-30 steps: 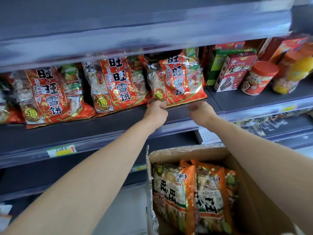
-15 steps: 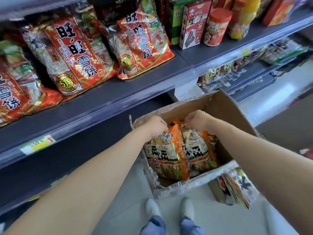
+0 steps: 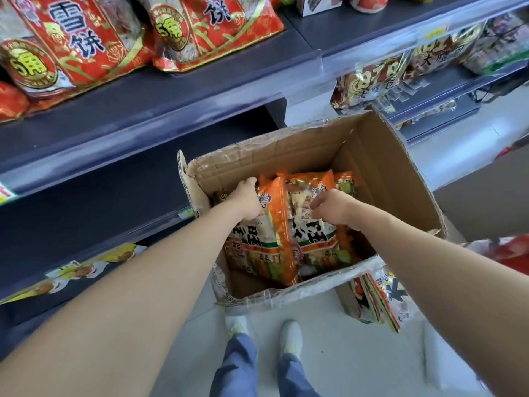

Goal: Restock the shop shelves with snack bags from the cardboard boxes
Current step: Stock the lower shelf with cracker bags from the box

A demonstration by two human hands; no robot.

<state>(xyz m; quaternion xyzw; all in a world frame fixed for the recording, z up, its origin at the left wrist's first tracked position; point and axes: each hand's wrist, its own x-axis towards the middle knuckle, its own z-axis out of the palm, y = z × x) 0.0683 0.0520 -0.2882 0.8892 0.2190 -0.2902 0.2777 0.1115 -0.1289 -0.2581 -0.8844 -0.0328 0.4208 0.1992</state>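
An open cardboard box [image 3: 380,164] stands on the floor below the shelves, holding orange snack bags upright. My left hand [image 3: 248,199] is inside the box at the left side of the nearest orange bag [image 3: 269,247], fingers curled over its top edge. My right hand [image 3: 332,207] reaches in from the right and pinches the top of the second orange bag [image 3: 320,242]. Red snack bags [image 3: 86,44] lean in a row on the dark shelf [image 3: 171,90] above.
A lower shelf [image 3: 94,196] lies dark left of the box. More snack packs [image 3: 372,78] fill the shelves at right. A second box with bags [image 3: 378,296] stands by the box's right corner. My shoes [image 3: 290,333] are on the pale floor.
Both hands left the red bag on the upper shelf and dropped into the cardboard box, where they now close on the orange bags. The view tilted downward.
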